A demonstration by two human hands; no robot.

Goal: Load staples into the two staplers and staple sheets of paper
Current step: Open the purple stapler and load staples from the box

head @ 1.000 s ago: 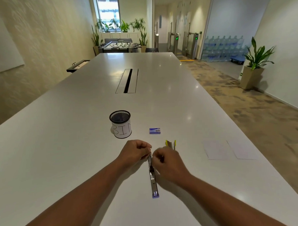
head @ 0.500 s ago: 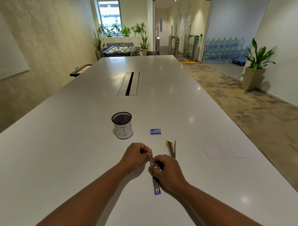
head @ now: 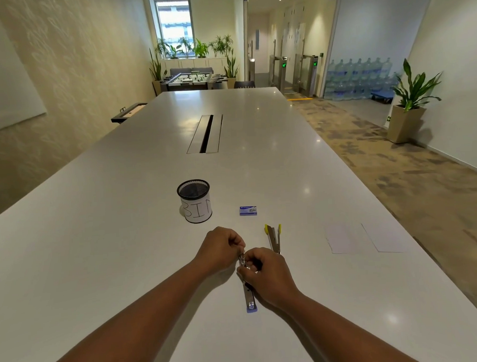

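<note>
Purple-tipped stapler lay opened flat on the table, likely so its channel faced up for loading. Left hand pinched the far end, steadying it; right hand curled over the middle. Yellow stapler waited beside, staple box and paper near.

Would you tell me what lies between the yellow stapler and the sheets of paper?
Only bare table shows between the yellow stapler and the sheets of paper in the head view.
</note>
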